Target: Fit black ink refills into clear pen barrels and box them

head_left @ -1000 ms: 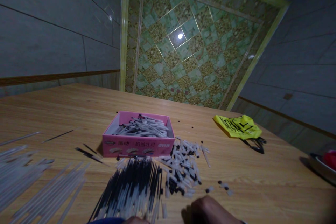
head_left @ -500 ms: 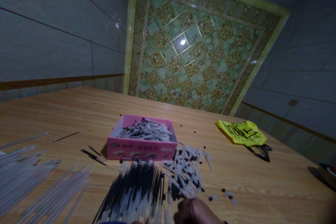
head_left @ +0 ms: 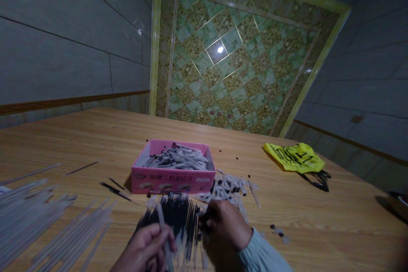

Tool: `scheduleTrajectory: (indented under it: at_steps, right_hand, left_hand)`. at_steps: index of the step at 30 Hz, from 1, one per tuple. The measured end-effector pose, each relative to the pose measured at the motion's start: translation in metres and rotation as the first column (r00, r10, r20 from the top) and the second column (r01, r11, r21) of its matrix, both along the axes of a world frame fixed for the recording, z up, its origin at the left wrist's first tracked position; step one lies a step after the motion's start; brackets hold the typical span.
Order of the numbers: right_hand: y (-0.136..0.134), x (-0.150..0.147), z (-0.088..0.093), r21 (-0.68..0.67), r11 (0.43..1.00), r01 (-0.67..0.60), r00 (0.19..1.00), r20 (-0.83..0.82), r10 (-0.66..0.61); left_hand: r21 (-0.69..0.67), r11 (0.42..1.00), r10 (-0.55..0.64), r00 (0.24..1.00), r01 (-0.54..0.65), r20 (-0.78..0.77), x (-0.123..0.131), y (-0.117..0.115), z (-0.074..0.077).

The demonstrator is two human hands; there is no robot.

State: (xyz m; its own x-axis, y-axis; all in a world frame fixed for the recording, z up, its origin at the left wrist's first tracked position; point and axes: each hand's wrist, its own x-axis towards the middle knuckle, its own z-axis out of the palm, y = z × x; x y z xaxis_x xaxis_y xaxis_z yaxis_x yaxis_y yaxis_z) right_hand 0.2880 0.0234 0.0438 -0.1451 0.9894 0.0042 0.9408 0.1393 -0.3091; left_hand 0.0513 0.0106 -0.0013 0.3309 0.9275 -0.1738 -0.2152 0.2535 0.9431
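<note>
My left hand [head_left: 146, 250] is closed around a thin pale pen tube that points up and away, at the bottom centre. My right hand [head_left: 225, 227] is curled, fingertips pinched at the left edge of a heap of small white and black pen caps [head_left: 228, 189]; what it pinches is too small to make out. Both hands hover over a fan of black ink refills [head_left: 174, 221]. Behind them stands a pink cardboard box [head_left: 174, 178] filled with finished white pens.
Several clear pen tubes [head_left: 47, 225] lie spread at the left of the wooden table [head_left: 318, 221]. A yellow plastic bag [head_left: 295, 157] lies at the right. A few loose caps [head_left: 277, 231] sit right of my sleeve. A dish edge [head_left: 398, 202] shows at far right.
Both hands have risen into view from the bottom edge. The left now grips a tube, the right has reached forward to the cap heap.
</note>
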Motion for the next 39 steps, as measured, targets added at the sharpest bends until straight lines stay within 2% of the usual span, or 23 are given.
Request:
scheduleTrajectory:
  at_steps: [3, 5, 7, 9, 11, 15, 21, 24, 29, 33, 35, 37, 39]
  right_hand:
    - [-0.01, -0.02, 0.003, 0.003, 1.0, 0.01, 1.0, -0.018, -0.01]
    - [-0.015, -0.031, -0.005, -0.026, 0.997, -0.075, 0.995, -0.066, 0.073]
    - [-0.016, -0.038, -0.017, -0.066, 0.972, -0.228, 0.969, -0.114, 0.219]
    - [-0.015, -0.04, -0.029, -0.082, 0.93, -0.359, 0.93, -0.118, 0.349]
    - [-0.013, -0.04, -0.037, -0.057, 0.907, -0.417, 0.908, -0.074, 0.413]
    - [-0.013, -0.038, -0.043, 0.025, 0.9, -0.436, 0.9, 0.025, 0.435]
    - [-0.014, -0.039, -0.044, 0.116, 0.884, -0.454, 0.887, -0.031, 0.46]
    - [-0.013, -0.038, -0.045, 0.153, 0.856, -0.494, 0.862, -0.041, 0.505]
    - [-0.012, -0.037, -0.049, 0.201, 0.819, -0.538, 0.831, -0.038, 0.555]
    - [-0.013, -0.039, -0.046, 0.237, 0.796, -0.556, 0.809, -0.063, 0.584]
    - [-0.014, -0.04, -0.041, 0.303, 0.784, -0.541, 0.798, -0.108, 0.593]
    - [-0.016, -0.041, -0.034, 0.43, 0.747, -0.507, 0.759, -0.187, 0.624]
    - [-0.021, -0.041, -0.026, 0.599, 0.703, -0.383, 0.721, -0.281, 0.633]
  left_hand:
    - [-0.128, 0.951, 0.297, 0.944, -0.28, 0.145, -0.008, 0.01, 0.003]
    - [-0.238, 0.905, 0.403, 0.89, -0.353, 0.212, -0.011, 0.014, 0.002]
    - [-0.349, 0.87, 0.444, 0.861, -0.349, 0.246, -0.011, 0.015, -0.001]
    - [-0.427, 0.844, 0.458, 0.85, -0.324, 0.261, -0.011, 0.016, -0.003]
    - [-0.457, 0.835, 0.46, 0.845, -0.307, 0.274, -0.01, 0.016, -0.005]
    - [-0.453, 0.849, 0.432, 0.85, -0.271, 0.301, -0.009, 0.016, -0.006]
    - [-0.435, 0.854, 0.435, 0.851, -0.285, 0.295, -0.006, 0.014, -0.012]
    - [-0.412, 0.863, 0.43, 0.854, -0.293, 0.292, -0.005, 0.014, -0.015]
    - [-0.381, 0.873, 0.431, 0.849, -0.305, 0.306, -0.005, 0.014, -0.014]
    - [-0.351, 0.882, 0.427, 0.847, -0.314, 0.316, -0.002, 0.012, -0.013]
    - [-0.351, 0.882, 0.426, 0.85, -0.314, 0.31, -0.001, 0.011, -0.012]
    - [-0.35, 0.878, 0.439, 0.843, -0.327, 0.312, -0.001, 0.011, -0.01]
    - [-0.361, 0.864, 0.468, 0.822, -0.35, 0.323, -0.001, 0.01, -0.008]
